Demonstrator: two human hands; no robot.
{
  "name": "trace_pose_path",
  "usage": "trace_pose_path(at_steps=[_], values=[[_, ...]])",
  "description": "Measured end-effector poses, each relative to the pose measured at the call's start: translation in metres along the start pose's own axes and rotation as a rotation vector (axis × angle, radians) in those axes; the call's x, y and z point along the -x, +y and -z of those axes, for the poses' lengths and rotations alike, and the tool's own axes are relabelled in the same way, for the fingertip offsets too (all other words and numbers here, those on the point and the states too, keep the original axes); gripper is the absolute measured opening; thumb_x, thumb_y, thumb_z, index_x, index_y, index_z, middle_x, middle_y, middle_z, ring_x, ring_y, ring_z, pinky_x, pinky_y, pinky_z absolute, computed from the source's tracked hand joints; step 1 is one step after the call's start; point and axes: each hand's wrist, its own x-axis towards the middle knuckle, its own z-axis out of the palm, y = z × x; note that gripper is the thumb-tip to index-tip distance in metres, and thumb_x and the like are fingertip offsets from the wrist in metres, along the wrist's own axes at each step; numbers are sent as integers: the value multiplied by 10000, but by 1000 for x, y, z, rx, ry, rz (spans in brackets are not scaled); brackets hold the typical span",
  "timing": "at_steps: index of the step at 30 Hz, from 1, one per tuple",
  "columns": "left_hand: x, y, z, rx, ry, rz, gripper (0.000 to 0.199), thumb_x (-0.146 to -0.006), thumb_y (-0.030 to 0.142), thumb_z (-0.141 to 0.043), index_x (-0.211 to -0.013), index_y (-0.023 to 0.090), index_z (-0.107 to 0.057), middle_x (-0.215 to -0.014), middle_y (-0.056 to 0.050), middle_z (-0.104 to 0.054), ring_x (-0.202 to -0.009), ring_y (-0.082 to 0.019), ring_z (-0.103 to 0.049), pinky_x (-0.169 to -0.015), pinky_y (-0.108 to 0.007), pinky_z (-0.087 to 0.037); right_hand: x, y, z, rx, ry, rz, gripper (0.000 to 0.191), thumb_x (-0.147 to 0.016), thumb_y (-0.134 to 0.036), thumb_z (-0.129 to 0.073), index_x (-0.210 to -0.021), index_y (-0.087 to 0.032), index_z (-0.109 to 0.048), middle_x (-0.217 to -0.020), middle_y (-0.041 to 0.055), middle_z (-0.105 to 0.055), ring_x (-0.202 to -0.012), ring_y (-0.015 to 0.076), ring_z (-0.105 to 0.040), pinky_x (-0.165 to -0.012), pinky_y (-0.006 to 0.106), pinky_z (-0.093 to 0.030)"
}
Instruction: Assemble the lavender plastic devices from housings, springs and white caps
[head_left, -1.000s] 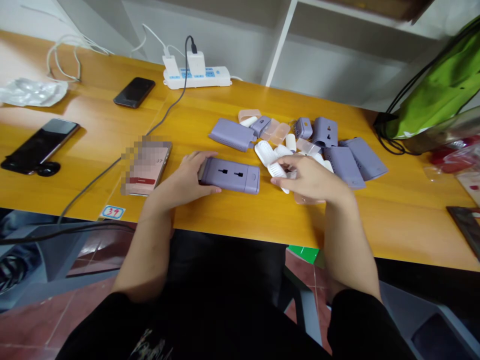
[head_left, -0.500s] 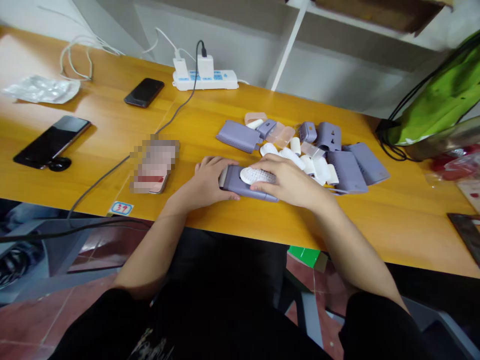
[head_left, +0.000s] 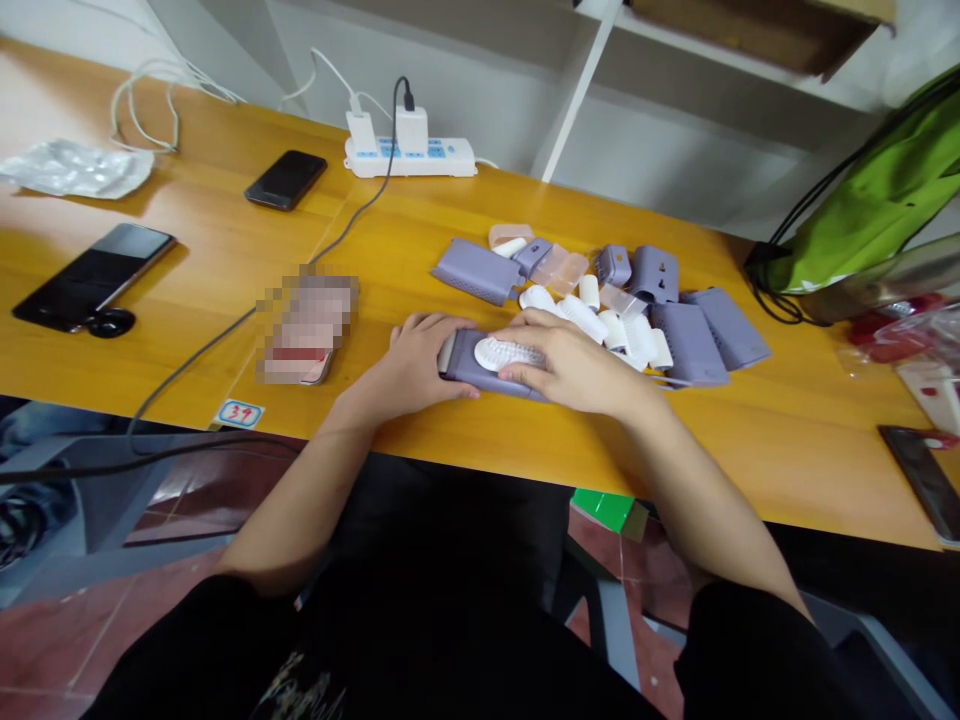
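A long purple plastic piece (head_left: 487, 380) with a grey end lies near the front edge of the desk. My left hand (head_left: 420, 362) is closed around its left end. In my right hand (head_left: 566, 360) is a white oval brush (head_left: 504, 353) with a bumpy or bristly face, held against the top of the purple piece. The fingers of that hand partly cover the brush and the piece's right end. Just beyond the right hand lie several white parts (head_left: 585, 318), among them small rollers and brush-like pieces.
Purple covers (head_left: 476, 272), more purple panels (head_left: 690, 343) and clear pinkish pieces (head_left: 561, 268) lie behind and to the right. Phones (head_left: 94, 277) rest on the left, with a blurred-out phone-like object (head_left: 311, 325) nearer. A power strip (head_left: 450, 157) and a dark cable (head_left: 349, 225) are at the back.
The white brush and my right hand have shifted slightly left along the purple piece. My left hand keeps its hold. The view has moved a little.
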Motion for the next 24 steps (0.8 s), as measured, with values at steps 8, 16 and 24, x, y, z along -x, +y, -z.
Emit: trace_pose_path(at_steps=[8,16,24], values=[[1,-4,-1,9,5,4,958,-866,672,-1058,-1646,262,-683,-1709,-162,-722,-1600,-483,-603,-1367,-702,-437,-8,-3,-3,51,-4,-31,398,-1084,-343,-797,-1466,-254,-867,-1374,144,-803,-1323,396,-739,-1215,571,-575],[1,-3,-4,-2,21,0,943,-834,568,-1108,-1640,282,-710,-1708,-154,-732,-1609,-488,-607,-1385,-707,-442,23,2,-8,95,124,-116,362,-1112,-406,-827,-1421,-229,-892,-1281,153,-809,-1206,396,-779,-1139,571,-620],[-1,-7,-8,51,59,-91,940,-795,447,-1147,-1612,232,-733,-1648,-165,-777,-1553,-454,-699,-1388,-648,-515,20,-2,-14,100,141,-127,264,-1118,-284,-806,-1346,-206,-912,-1170,118,-772,-1004,312,-735,-1041,491,-609]])
